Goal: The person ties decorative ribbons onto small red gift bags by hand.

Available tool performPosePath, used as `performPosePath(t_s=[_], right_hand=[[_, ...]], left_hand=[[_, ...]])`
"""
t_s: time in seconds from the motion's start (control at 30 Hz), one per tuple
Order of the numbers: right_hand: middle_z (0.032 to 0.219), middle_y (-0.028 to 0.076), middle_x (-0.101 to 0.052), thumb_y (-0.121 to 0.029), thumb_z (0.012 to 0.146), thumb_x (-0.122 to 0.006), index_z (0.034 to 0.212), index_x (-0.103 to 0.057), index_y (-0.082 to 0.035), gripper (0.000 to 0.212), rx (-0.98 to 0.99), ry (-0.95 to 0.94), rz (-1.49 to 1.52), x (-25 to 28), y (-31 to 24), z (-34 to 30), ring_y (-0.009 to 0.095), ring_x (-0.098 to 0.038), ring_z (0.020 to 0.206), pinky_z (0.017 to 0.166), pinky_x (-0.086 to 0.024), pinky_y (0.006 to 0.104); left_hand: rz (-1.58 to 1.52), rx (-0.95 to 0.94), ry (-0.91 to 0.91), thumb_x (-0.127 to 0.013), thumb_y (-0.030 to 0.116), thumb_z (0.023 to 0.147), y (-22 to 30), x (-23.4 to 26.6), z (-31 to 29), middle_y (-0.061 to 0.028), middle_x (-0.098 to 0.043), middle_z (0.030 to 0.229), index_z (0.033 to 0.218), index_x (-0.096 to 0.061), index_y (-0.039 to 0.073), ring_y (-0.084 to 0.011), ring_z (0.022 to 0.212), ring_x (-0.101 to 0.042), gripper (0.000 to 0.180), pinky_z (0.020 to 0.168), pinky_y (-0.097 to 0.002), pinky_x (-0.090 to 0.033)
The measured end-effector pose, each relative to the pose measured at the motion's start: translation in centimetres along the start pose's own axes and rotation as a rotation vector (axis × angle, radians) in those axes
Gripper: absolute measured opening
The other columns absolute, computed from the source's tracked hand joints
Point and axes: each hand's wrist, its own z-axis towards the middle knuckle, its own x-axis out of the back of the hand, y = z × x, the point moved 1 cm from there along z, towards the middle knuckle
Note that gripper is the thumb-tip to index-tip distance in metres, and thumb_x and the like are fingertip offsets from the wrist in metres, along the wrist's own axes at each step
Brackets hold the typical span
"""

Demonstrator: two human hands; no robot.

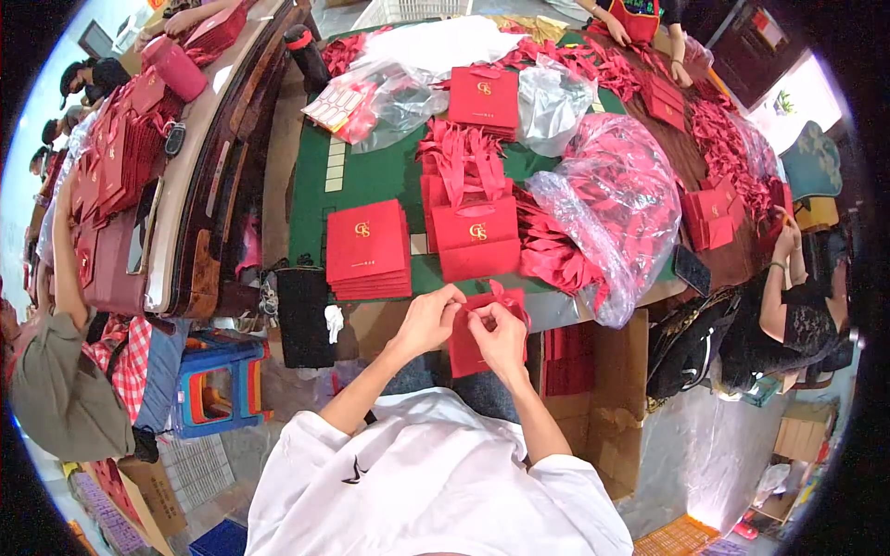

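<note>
Just off the near edge of the counter (311, 199), a red gift bag (465, 352) is pinched near its top by the fingers of the left hand (429, 321) and right hand (502, 339), its ribbon (502, 294) apparently being threaded, so a careful pull-through seems called for.

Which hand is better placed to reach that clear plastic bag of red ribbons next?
Probably the right hand: the bulging clear plastic bag of red ribbons lies on that side, and the left hand is farther away.

You wear a white shirt (436, 491), lower centre of frame, short sleeves (320, 440) loose (dark angular mark (354, 472) noted, left).
</note>
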Motion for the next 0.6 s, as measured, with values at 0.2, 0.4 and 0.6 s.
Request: performPosePath(t_s=[0.2,0.4,0.6], right_hand=[[0.081,0.013,-0.067,-0.014,0.083,-0.071,0.084,-0.064,-0.002,0.014,0.131,0.075,-0.193,-0.5,-0.4,-0.5,0.027,-0.067,0.071,0.064,-0.052,0.0396],[0.077,0.012,-0.065,-0.009,0.081,-0.072,0.085,-0.064,-0.002,0.012,0.249,0.162,-0.339,-0.8,-0.6,-0.8,0.027,-0.065,0.066,0.062,-0.051,0.0383],[0.085,0.011,-0.062,-0.007,0.080,-0.072,0.087,-0.061,-0.004,0.013,0.324,0.064,-0.265,0.6,-0.8,-0.3,0.032,-0.063,0.082,0.069,-0.050,0.0411]], left_hand=[[0.035,-0.048,0.054,-0.057,0.002,0.088,0.9,-0.7,-0.4,-0.0194,-0.067,0.082,0.097,-0.059,0.001,-0.0369,0.079,-0.068,0.009,0.070,-0.0436,-0.054],[0.114,-0.046,0.102,-0.057,0.003,0.088,2.1,-1.2,-1.0,-0.0215,-0.066,0.086,0.093,-0.057,0.000,-0.0415,0.083,-0.064,0.006,0.071,-0.0490,-0.052],[0.044,-0.047,0.027,-0.063,0.007,0.087,2.1,-0.6,-0.8,-0.0199,-0.066,0.083,0.093,-0.057,0.001,-0.0394,0.081,-0.065,0.010,0.067,-0.0469,-0.052]])
